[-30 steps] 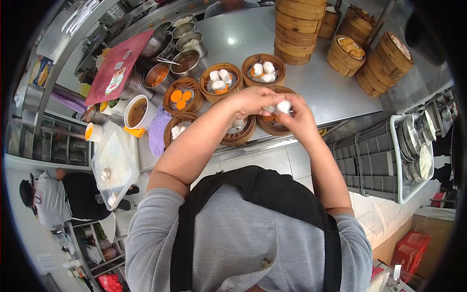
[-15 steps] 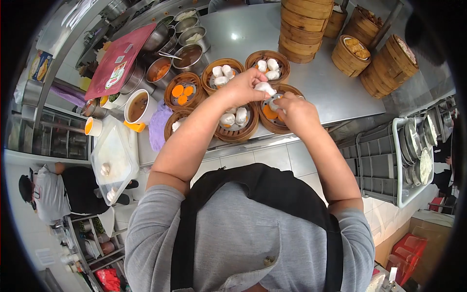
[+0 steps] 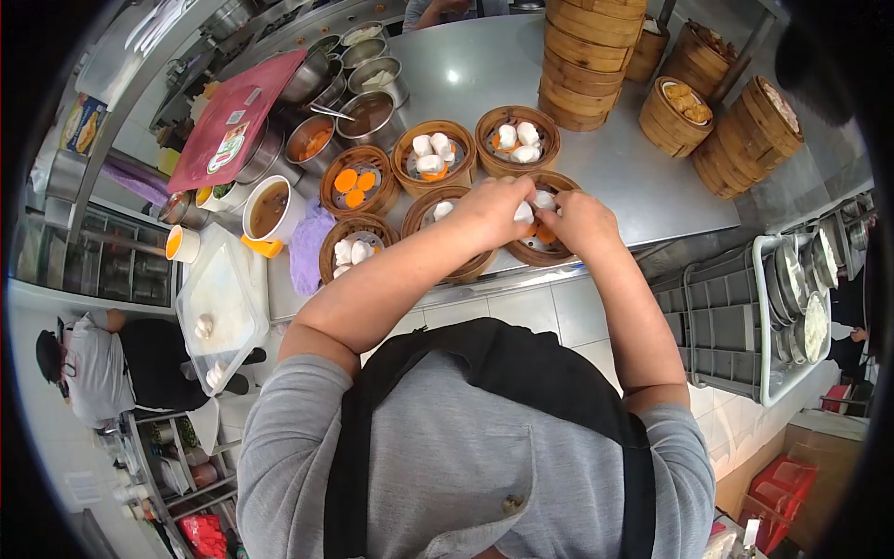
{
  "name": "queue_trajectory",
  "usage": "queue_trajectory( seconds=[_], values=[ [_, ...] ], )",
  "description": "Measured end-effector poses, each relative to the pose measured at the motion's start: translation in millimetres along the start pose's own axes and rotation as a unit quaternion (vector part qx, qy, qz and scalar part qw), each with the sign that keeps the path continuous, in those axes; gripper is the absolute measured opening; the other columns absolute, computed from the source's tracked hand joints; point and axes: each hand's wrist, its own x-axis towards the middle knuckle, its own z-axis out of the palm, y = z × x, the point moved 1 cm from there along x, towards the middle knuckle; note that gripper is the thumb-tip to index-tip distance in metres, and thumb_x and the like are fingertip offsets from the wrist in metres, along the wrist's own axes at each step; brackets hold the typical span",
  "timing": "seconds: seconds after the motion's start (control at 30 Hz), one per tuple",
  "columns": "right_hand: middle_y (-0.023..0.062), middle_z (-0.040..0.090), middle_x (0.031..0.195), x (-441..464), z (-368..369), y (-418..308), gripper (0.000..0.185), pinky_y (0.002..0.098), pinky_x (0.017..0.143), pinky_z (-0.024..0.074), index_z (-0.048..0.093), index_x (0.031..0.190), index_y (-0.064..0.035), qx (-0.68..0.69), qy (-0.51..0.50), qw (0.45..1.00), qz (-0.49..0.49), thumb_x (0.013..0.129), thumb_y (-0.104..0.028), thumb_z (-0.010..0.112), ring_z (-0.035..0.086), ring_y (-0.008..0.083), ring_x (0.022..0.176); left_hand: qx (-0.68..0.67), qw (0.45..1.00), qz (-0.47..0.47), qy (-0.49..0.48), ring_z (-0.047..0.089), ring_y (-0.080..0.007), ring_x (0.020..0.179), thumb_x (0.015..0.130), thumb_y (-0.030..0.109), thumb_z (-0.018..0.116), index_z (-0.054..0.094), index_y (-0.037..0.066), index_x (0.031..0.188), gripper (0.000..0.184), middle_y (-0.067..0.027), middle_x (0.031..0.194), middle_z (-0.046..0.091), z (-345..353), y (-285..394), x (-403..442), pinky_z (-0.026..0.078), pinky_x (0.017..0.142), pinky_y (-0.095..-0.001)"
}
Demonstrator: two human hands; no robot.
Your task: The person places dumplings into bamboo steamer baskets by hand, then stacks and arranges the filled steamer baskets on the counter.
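Fingers of the left hand (image 3: 492, 212) are drawn nearly together, and a small white dumpling (image 3: 523, 213) appears to be pinched at their tips. Those of the right hand (image 3: 585, 222) are curled close by on its other side; whether anything is gripped by them cannot be told. The dumpling is held between the two hands, over a round bamboo basket (image 3: 548, 260), and the left hand is nearer to it. No long axis can be made out on its rounded, partly covered shape. A second white piece (image 3: 543, 198) is seen just beyond it, and orange slices (image 3: 545, 233) are seen on the near side. The basket is set near the edge of the metal counter (image 3: 643, 200).
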Motion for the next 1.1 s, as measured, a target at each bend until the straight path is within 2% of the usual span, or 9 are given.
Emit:
queue_trajectory(
  seconds=[0.33,0.5,0.53,0.63,0.73,0.87,0.97,1.07,1.1],
  values=[
    [0.0185,0.067,0.098,4,2,5,0.033,0.0433,0.08,0.0517,0.068,0.094,-0.0011,-0.001,-0.021,1.0,0.009,0.081,-0.031,0.062,0.065,0.0333,0.093,0.101,0.991,-0.089,-0.013,0.063,-0.0386,0.086,0.081,0.034,0.066,0.057,0.003,0.102,0.038,-0.0205,0.09,0.065,15,6,22,0.049,0.076,-0.0461],
    [0.0193,0.067,0.096,5,2,7,0.028,0.0433,0.081,0.0514,0.069,0.093,-0.0008,0.018,-0.032,0.999,-0.003,0.08,-0.025,0.062,0.065,0.0346,0.093,0.038,0.987,-0.066,-0.14,0.063,-0.0347,0.094,0.076,0.034,0.074,0.059,0.002,0.111,0.05,-0.019,0.097,0.067,6,-6,22,0.049,0.081,-0.0436],
    [0.0193,0.067,0.096,6,3,9,0.028,0.0433,0.081,0.0514,0.069,0.093,-0.0008,0.018,-0.033,0.999,-0.002,0.08,-0.025,0.062,0.065,0.0346,0.093,0.047,0.981,-0.092,-0.163,0.063,-0.0329,0.095,0.074,0.031,0.076,0.058,0.003,0.114,0.052,-0.0173,0.098,0.067,2,-3,23,0.048,0.082,-0.0425],
    [0.0195,0.068,0.093,9,5,10,0.026,0.0431,0.081,0.0515,0.069,0.09,-0.0004,0.02,-0.033,0.999,-0.01,0.079,-0.023,0.062,0.065,0.0347,0.092,0.062,0.991,-0.071,-0.096,0.063,-0.0324,0.094,0.074,0.032,0.076,0.059,0.004,0.109,0.048,-0.0168,0.098,0.067,3,3,18,0.048,0.082,-0.0418],
    [0.019,0.067,0.096,8,2,9,0.028,0.0428,0.081,0.0514,0.067,0.097,-0.0013,0.018,-0.054,0.998,-0.015,0.079,-0.022,0.062,0.064,0.0337,0.093,0.068,0.989,-0.082,-0.098,0.063,-0.0324,0.093,0.072,0.033,0.076,0.058,0.004,0.103,0.046,-0.0158,0.096,0.066,6,5,17,0.048,0.082,-0.0413],
    [0.018,0.067,0.101,5,2,10,0.034,0.0424,0.083,0.0509,0.063,0.109,-0.0038,0.05,-0.009,0.998,-0.029,0.08,-0.021,0.062,0.064,0.0328,0.097,0.067,0.99,-0.095,-0.076,0.063,-0.0325,0.092,0.072,0.036,0.077,0.057,0.003,0.097,0.046,-0.0165,0.092,0.066,3,9,14,0.048,0.081,-0.0409],
    [0.0176,0.067,0.102,4,0,10,0.036,0.0424,0.083,0.0508,0.061,0.112,-0.0045,0.062,-0.012,0.997,-0.035,0.08,-0.02,0.062,0.063,0.0328,0.097,0.05,0.984,-0.124,-0.114,0.062,-0.0321,0.097,0.07,0.036,0.079,0.056,0.003,0.105,0.053,-0.0173,0.098,0.065,0,1,17,0.048,0.083,-0.0408],
    [0.0189,0.067,0.101,5,5,15,0.036,0.0419,0.083,0.0507,0.062,0.111,-0.0037,0.073,-0.008,0.996,-0.044,0.08,-0.022,0.064,0.064,0.033,0.097,0.039,0.989,-0.113,-0.09,0.054,-0.0315,0.112,0.065,0.033,0.084,0.047,0.005,0.13,0.08,-0.0167,0.12,0.054,-2,-2,20,0.043,0.095,-0.0383],
    [0.0202,0.066,0.1,5,5,16,0.037,0.0415,0.083,0.0506,0.062,0.11,-0.0031,0.077,0.001,0.995,-0.057,0.079,-0.023,0.066,0.064,0.0331,0.097,0.038,0.989,-0.113,-0.091,0.054,-0.0315,0.112,0.065,0.033,0.084,0.047,0.005,0.13,0.08,-0.0167,0.12,0.054,-4,-2,21,0.043,0.095,-0.0383]
  ],
)
